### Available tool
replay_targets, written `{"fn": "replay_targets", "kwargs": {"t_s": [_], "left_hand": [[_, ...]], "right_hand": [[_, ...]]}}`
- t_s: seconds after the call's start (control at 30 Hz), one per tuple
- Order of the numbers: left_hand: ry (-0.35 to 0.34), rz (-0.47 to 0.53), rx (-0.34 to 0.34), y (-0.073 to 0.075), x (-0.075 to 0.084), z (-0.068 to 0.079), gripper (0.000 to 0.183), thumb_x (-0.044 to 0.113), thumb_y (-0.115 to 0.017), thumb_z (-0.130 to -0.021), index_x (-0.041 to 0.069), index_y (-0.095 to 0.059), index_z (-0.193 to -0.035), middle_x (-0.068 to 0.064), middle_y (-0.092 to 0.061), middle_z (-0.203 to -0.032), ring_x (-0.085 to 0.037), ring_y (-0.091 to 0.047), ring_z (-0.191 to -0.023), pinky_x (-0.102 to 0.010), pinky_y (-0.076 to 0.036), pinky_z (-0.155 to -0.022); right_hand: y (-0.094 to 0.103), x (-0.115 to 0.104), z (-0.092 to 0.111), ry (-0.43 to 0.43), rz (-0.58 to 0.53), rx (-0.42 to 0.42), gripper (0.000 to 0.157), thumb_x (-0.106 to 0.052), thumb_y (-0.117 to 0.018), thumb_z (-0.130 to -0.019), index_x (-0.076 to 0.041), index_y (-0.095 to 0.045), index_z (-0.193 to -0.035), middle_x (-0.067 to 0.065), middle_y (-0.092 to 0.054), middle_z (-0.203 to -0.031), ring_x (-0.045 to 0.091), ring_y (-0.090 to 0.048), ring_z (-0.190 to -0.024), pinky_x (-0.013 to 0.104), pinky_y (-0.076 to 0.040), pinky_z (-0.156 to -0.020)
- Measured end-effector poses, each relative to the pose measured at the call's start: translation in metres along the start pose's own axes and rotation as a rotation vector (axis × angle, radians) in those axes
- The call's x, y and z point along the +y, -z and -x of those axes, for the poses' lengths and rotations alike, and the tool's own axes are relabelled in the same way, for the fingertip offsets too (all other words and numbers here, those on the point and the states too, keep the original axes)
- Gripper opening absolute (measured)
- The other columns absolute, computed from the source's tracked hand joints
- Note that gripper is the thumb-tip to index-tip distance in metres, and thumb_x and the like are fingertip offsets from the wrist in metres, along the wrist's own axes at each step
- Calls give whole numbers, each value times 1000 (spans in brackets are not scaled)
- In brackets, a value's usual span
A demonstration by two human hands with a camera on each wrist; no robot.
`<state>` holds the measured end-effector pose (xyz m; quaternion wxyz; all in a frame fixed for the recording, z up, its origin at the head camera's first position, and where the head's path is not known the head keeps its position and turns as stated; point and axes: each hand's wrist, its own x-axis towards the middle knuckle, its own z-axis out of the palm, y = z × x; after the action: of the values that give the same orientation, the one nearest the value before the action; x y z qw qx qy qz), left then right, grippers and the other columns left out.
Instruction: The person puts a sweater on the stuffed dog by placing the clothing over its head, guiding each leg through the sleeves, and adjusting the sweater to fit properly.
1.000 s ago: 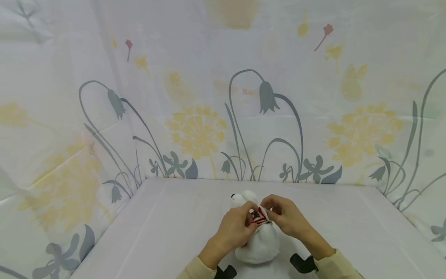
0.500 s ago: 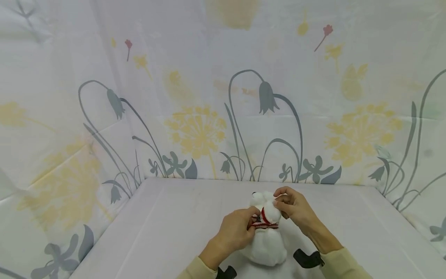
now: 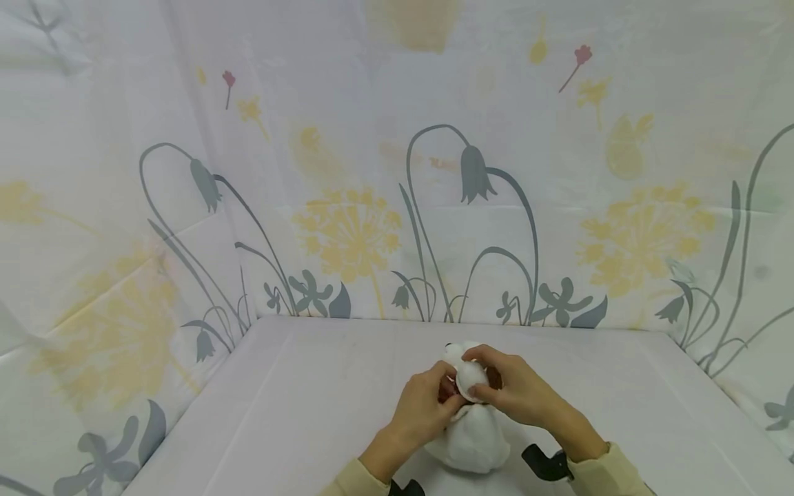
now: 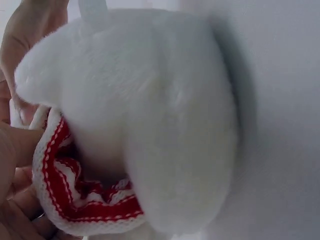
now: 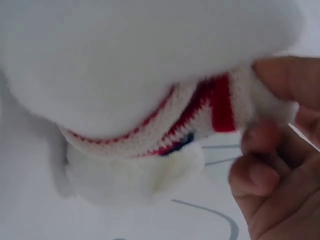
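The toy [image 3: 474, 441] sits on the worktop [image 3: 304, 399], its neck mostly hidden by hands. The left hand's [image 3: 423, 405] fingers pinch the knit [image 4: 82, 212]; the right hand's [image 3: 520, 391], some tips unseen, grip the toy's upper part.

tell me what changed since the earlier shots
Since the first picture, the white plush toy has shifted right. Since the second, the right hand has moved down and left; far less red-and-white knit shows in the head view. The left hand stays at the knit, the toy on the table.
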<state>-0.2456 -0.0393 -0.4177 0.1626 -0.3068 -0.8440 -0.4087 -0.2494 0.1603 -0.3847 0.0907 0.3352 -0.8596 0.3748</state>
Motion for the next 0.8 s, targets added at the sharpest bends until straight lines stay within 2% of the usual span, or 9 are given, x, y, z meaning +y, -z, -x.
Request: {"fn": "replay_targets", "kwargs": {"t_s": [0.1,0.17,0.27,0.37,0.47,0.6,0.7,0.8], "left_hand": [[-6,-29,2,-2,1,1,25,2,-68,-80,12,-56,-99,10,-60,-69,5,-48,-57,-11,-40,-54],[-22,-94,-8,-2,3,2,28,1,-68,-79,13,-56,-101,11,-57,-67,4,-46,-57,-12,-38,-53],[-43,-227,-36,0,7,2,29,5,-69,-80,15,-55,-104,11,-54,-67,1,-46,-58,-16,-37,-53],[-33,-312,-58,1,8,2,28,9,-70,-82,18,-56,-105,10,-56,-68,-3,-47,-60,-19,-37,-53],[15,-262,-64,1,5,0,27,9,-70,-82,17,-58,-105,10,-56,-68,-2,-47,-60,-19,-38,-52],[70,-86,-32,6,0,-2,31,12,-72,-81,11,-57,-108,5,-52,-76,-2,-48,-65,-16,-41,-56],[49,-14,12,11,0,-2,41,17,-75,-78,8,-55,-114,-1,-51,-87,-9,-52,-73,-17,-45,-63],[18,8,21,15,1,-3,50,22,-76,-79,7,-53,-121,-2,-51,-93,-13,-53,-76,-18,-46,-65]], "right_hand": [[-3,2,-1,42,1,62,35,-2,-69,-84,-14,-56,-114,-9,-53,-68,6,-47,-55,23,-43,-51],[-4,3,-1,40,-10,117,35,1,-68,-84,-12,-54,-114,-6,-57,-72,6,-47,-55,23,-44,-51],[-4,5,-2,-40,-84,186,34,1,-68,-84,-10,-52,-113,1,-65,-84,7,-53,-57,25,-47,-54],[-5,5,-3,-137,-188,206,33,-2,-68,-85,-8,-50,-112,6,-67,-89,11,-58,-62,27,-49,-57],[-6,5,-4,-183,-255,190,34,-8,-71,-85,-7,-49,-111,7,-66,-90,15,-59,-65,27,-49,-58],[-10,4,-5,-129,-290,151,33,-13,-74,-83,-8,-52,-107,7,-61,-88,17,-57,-69,29,-50,-61],[-11,4,-5,-70,-342,106,28,-10,-69,-86,-7,-53,-109,10,-59,-85,19,-59,-70,31,-53,-62],[-11,5,-4,-67,-404,65,24,-6,-63,-91,-3,-52,-112,14,-59,-82,23,-62,-70,35,-55,-62]]}}
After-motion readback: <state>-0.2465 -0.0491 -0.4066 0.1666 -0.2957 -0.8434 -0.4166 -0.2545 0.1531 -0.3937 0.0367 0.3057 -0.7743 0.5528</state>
